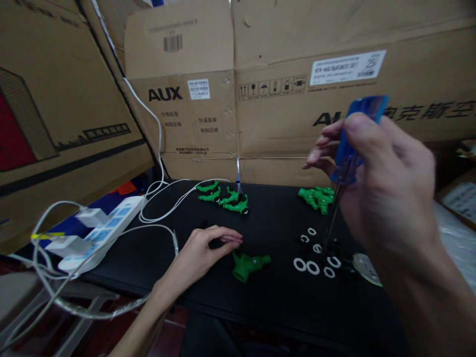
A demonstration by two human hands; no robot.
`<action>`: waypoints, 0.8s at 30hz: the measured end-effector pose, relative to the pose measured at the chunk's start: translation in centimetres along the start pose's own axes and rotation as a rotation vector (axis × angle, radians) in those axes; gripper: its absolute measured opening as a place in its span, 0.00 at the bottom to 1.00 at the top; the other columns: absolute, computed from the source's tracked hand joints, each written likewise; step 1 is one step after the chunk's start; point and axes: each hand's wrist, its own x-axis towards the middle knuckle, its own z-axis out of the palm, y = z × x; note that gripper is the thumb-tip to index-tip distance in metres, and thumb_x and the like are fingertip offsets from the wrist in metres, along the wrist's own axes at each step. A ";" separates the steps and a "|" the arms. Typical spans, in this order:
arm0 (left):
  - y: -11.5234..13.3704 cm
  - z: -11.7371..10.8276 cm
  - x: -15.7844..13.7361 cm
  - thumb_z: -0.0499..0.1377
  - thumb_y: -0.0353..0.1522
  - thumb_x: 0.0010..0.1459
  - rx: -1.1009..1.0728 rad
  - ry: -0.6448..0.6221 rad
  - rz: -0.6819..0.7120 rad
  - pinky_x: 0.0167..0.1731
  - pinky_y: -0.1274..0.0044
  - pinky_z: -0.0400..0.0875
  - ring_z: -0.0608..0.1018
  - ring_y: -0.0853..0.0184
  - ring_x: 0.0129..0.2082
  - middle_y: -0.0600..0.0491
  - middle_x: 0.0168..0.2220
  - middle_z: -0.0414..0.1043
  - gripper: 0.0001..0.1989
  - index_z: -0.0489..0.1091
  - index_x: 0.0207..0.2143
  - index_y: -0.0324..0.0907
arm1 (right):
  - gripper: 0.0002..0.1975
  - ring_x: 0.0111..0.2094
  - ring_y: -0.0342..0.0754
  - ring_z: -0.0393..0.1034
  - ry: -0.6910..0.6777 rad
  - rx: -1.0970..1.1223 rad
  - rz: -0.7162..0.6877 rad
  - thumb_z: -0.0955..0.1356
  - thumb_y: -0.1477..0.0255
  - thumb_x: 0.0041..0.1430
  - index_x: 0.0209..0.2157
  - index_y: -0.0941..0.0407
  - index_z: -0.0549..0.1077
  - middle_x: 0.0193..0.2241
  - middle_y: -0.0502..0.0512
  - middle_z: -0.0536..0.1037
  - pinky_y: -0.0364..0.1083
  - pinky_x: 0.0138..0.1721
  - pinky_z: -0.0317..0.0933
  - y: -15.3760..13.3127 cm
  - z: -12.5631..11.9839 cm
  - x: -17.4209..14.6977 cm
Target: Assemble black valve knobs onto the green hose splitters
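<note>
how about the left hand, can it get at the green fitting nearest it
Probably yes: the left hand is close by the upper end of the green fitting, and nothing visible blocks the way.

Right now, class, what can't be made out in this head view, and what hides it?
All in the head view:
- Screwdriver tip: its dark shaft blends into the black table.
- Left hand: its own fingers obscure whether it grips the green fitting.
- Round disc: its right side is behind the right hand and wrist.
- Right-hand box: lettering partly behind that hand, then cut off by the picture's right edge.
</note>
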 end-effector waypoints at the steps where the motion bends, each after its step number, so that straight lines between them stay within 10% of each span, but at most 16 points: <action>1: -0.1 0.1 0.0 0.63 0.38 0.64 0.005 -0.005 0.003 0.47 0.74 0.77 0.84 0.63 0.42 0.54 0.43 0.84 0.11 0.81 0.45 0.46 | 0.10 0.25 0.40 0.70 -0.062 0.038 0.036 0.67 0.71 0.67 0.30 0.56 0.75 0.30 0.50 0.74 0.44 0.30 0.66 -0.1 0.4 0.3; 24: -0.4 0.8 -0.9 0.58 0.30 0.68 0.230 0.043 0.254 0.45 0.75 0.78 0.83 0.65 0.43 0.52 0.44 0.82 0.14 0.76 0.54 0.47 | 0.23 0.14 0.35 0.42 -0.317 0.554 0.438 0.68 0.48 0.62 0.29 0.53 0.64 0.18 0.39 0.56 0.38 0.14 0.36 2.1 7.4 -0.3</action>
